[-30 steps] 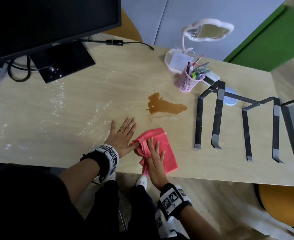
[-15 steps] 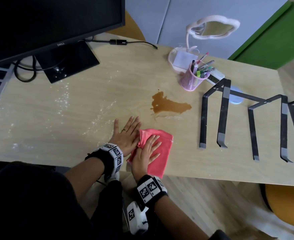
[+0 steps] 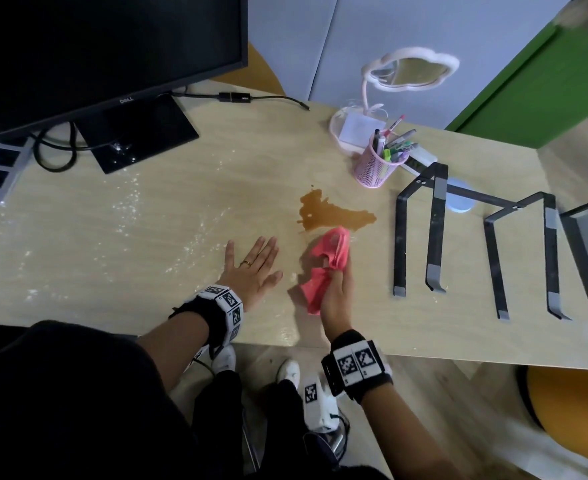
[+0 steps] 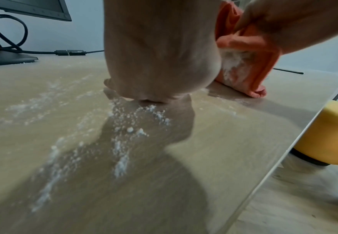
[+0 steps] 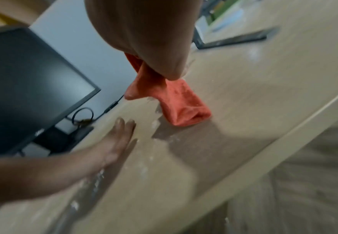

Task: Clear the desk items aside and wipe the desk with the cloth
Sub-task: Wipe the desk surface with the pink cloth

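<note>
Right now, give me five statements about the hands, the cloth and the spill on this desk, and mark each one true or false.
1. The right hand grips the bunched pink cloth. True.
2. The left hand lies flat on the light wooden desk. True.
3. The brown liquid spill has been wiped away. False: it is on the desk, just beyond the cloth.
4. The pink mesh pen cup lies tipped over. False: it stands upright with pens in it.
5. White powder is scattered on the desk near the left hand. True.
</note>
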Action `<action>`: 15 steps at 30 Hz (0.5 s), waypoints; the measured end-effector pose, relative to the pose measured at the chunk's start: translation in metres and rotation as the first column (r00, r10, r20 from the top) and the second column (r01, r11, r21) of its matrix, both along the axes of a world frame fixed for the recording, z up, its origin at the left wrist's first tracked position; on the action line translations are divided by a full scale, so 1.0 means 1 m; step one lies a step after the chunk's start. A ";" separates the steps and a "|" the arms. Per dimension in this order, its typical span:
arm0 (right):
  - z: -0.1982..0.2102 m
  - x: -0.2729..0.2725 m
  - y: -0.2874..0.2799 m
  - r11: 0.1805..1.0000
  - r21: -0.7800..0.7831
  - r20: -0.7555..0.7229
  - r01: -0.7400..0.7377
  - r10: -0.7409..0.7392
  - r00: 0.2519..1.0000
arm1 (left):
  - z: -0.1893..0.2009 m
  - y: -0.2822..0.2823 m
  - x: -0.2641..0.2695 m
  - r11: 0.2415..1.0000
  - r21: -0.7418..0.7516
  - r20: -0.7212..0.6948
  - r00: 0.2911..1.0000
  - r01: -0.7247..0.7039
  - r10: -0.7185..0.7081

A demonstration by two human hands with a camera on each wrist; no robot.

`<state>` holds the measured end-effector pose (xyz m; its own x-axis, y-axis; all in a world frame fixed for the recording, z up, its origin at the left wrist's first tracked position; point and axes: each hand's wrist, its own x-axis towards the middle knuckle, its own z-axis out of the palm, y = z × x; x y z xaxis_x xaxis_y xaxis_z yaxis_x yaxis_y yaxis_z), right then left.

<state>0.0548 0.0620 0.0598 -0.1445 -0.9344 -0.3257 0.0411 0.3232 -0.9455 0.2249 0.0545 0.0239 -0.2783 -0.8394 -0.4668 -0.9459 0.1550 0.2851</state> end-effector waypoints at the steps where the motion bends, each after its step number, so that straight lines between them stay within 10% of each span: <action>1: -0.002 -0.002 0.006 0.999 -0.045 -0.097 -0.024 0.019 0.995 | 0.000 0.000 0.000 1.000 0.002 0.001 1.000 0.000 0.000; 8: -0.037 0.004 0.022 0.815 -0.018 -0.645 -0.579 0.433 0.630 | -0.004 0.000 -0.001 0.999 -0.037 0.063 0.998 0.033 -0.031; 15: -0.027 0.011 0.024 0.709 0.128 -0.696 -0.693 0.562 0.447 | -0.015 0.001 0.006 0.987 -0.134 0.086 0.993 0.088 -0.077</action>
<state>0.0657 0.0856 0.0332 0.3987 -0.8825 -0.2493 -0.7404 -0.1494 -0.6553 0.2309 0.0555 0.0090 -0.3155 -0.8730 -0.3719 -0.9472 0.2658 0.1795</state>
